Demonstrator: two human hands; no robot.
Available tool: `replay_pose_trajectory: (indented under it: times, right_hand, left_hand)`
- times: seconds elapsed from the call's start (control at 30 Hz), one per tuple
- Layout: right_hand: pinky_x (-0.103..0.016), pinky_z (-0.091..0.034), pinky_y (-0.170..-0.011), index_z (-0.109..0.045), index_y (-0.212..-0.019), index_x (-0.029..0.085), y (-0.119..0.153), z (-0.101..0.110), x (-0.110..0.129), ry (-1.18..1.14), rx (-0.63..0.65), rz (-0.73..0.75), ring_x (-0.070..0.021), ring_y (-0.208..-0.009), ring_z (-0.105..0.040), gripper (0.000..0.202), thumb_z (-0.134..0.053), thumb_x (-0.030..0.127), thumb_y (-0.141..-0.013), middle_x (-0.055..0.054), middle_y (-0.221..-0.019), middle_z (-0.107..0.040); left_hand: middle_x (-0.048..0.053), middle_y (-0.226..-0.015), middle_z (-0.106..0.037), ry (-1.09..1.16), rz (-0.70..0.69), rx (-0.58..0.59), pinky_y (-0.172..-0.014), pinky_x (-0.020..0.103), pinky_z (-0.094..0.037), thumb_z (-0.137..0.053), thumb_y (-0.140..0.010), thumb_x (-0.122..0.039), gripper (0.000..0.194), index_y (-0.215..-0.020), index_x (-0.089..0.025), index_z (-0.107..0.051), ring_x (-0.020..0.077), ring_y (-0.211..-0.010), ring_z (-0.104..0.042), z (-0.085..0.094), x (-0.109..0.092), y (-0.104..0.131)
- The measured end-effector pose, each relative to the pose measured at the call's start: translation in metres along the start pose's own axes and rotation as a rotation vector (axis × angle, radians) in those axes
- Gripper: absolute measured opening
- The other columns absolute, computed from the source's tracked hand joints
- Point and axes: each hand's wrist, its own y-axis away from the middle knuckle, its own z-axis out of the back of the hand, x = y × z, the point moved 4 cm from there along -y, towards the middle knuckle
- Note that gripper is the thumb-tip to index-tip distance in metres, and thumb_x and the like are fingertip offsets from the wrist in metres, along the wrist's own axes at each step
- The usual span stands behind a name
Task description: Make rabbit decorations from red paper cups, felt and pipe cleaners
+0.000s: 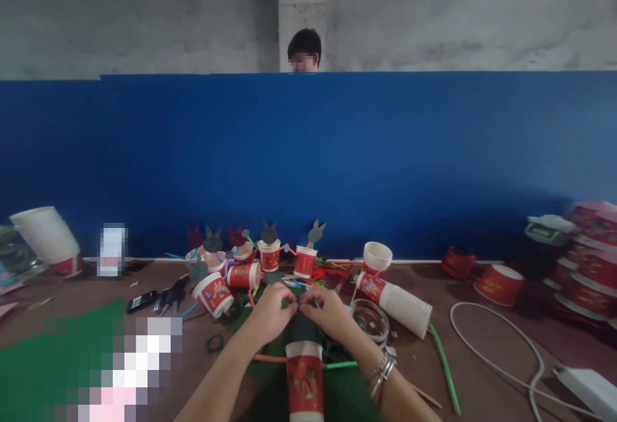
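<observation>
From the head camera I have my left hand (pixel 276 311) and my right hand (pixel 331 313) facing each other over the middle of the tabletop (pixel 414 377). On each, thumb and forefinger are pressed together in a pinch, the two sets of fingertips just beside each other; what sits between them is too small for me to tell. Directly below my fingertips is a dark piece (pixel 304 328), and nearer me, on the near side of the tabletop, is the red paper cup (pixel 304 380), an orange stick (pixel 270 359) reaching out to its left and a green stick (pixel 340 365) to its right. Beyond my hands, toward the far edge, I see cups with rabbit-eared cutouts, among them an upright cup (pixel 305 261) bearing a gray cutout (pixel 315 234). Right of my right hand are a clear round container (pixel 370 320) and a leaning stack of cups (pixel 398 303). A white cable (pixel 511 324) loops toward the near right corner. Along the far edge stands a blue partition (pixel 308 152), with a person (pixel 305 48) showing above it.
</observation>
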Motion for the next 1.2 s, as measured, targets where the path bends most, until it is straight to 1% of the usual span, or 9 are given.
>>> replay_pose_trajectory:
  times: [0.1,0.2,0.27,0.43,0.63,0.73,0.83,1.0,1.2]
  right_hand:
    - [-0.025,-0.04,-0.071,-0.067,-0.063,0.016,0.0,0.003,-0.004,-0.033,-0.015,0.002,-0.0172,-0.077,-0.059,0.008,-0.059,0.015,-0.066,-0.003,-0.075,-0.068]
    - [-0.025,-0.039,-0.065,-0.066,-0.063,0.015,-0.003,0.008,-0.017,-0.067,-0.058,-0.087,-0.0161,-0.068,-0.056,0.008,-0.06,0.02,-0.065,-0.001,-0.067,-0.064]
    - [-0.024,-0.038,-0.061,-0.065,-0.063,0.015,-0.005,0.009,-0.026,-0.089,-0.068,-0.133,-0.0147,-0.062,-0.053,0.01,-0.059,0.022,-0.066,0.0,-0.061,-0.061]
    - [-0.022,-0.036,-0.056,-0.063,-0.062,0.014,-0.008,0.006,-0.043,-0.148,-0.034,-0.17,-0.0117,-0.056,-0.049,0.011,-0.059,0.024,-0.066,0.002,-0.056,-0.056]
    - [-0.021,-0.034,-0.054,-0.061,-0.059,0.014,-0.008,0.007,-0.047,-0.179,-0.014,-0.206,-0.0101,-0.053,-0.046,0.011,-0.06,0.023,-0.065,0.003,-0.053,-0.054]
    - [-0.021,-0.034,-0.053,-0.062,-0.059,0.013,-0.008,0.007,-0.048,-0.179,-0.02,-0.217,-0.0097,-0.052,-0.045,0.01,-0.06,0.022,-0.064,0.003,-0.052,-0.054]
    - [-0.021,-0.034,-0.054,-0.064,-0.061,0.013,-0.007,0.006,-0.049,-0.174,-0.019,-0.219,-0.0097,-0.053,-0.046,0.009,-0.06,0.021,-0.064,0.003,-0.053,-0.056]
    - [-0.021,-0.033,-0.053,-0.064,-0.058,0.013,-0.006,0.003,-0.049,-0.149,-0.024,-0.238,-0.0096,-0.051,-0.045,0.009,-0.06,0.017,-0.065,0.003,-0.051,-0.056]
    - [-0.02,-0.032,-0.05,-0.064,-0.055,0.013,-0.004,0.006,-0.047,-0.161,-0.012,-0.291,-0.0084,-0.047,-0.043,0.012,-0.06,0.018,-0.065,0.004,-0.046,-0.053]
  left_hand:
    - [0.006,-0.091,-0.064,0.022,0.098,0.05,-0.082,0.028,-0.04,-0.059,-0.073,-0.019,0.01,-0.08,-0.016,-0.064,0.0195,-0.092,-0.057,-0.002,0.005,0.0]
    - [0.007,-0.087,-0.066,0.019,0.262,0.11,-0.069,0.028,-0.042,-0.059,-0.073,-0.025,0.025,-0.095,-0.013,-0.062,0.0201,-0.08,-0.06,-0.007,0.017,0.002]
    - [0.007,-0.079,-0.067,0.015,0.312,0.17,-0.062,0.028,-0.041,-0.062,-0.069,-0.028,0.026,-0.088,-0.012,-0.065,0.0218,-0.074,-0.06,-0.013,0.025,0.004]
    - [0.002,-0.063,-0.064,0.087,0.323,0.297,-0.054,0.024,-0.036,-0.066,-0.062,-0.024,0.013,-0.068,-0.013,-0.067,0.0171,-0.063,-0.057,-0.029,0.033,0.004]
    - [-0.002,-0.06,-0.058,0.234,0.385,0.38,-0.041,0.02,-0.029,-0.059,-0.07,-0.033,0.026,-0.086,-0.014,-0.066,0.0071,-0.041,-0.039,-0.035,0.03,0.006]
    - [-0.004,-0.054,-0.052,0.266,0.389,0.418,-0.041,0.02,-0.029,-0.064,-0.066,-0.038,0.029,-0.081,-0.013,-0.068,0.0071,-0.041,-0.037,-0.039,0.03,0.007]
    - [-0.003,-0.056,-0.056,0.304,0.385,0.463,-0.041,0.02,-0.028,-0.067,-0.062,-0.037,0.027,-0.076,-0.014,-0.069,0.0071,-0.043,-0.037,-0.045,0.033,0.007]
    - [-0.005,-0.054,-0.055,0.367,0.394,0.466,-0.04,0.02,-0.022,-0.062,-0.063,-0.03,0.021,-0.076,-0.015,-0.07,0.0056,-0.039,-0.032,-0.053,0.036,0.005]
    - [-0.006,-0.05,-0.049,0.418,0.379,0.42,-0.04,0.02,-0.019,-0.059,-0.06,-0.025,0.015,-0.068,-0.014,-0.067,0.0057,-0.041,-0.031,-0.049,0.031,0.005]
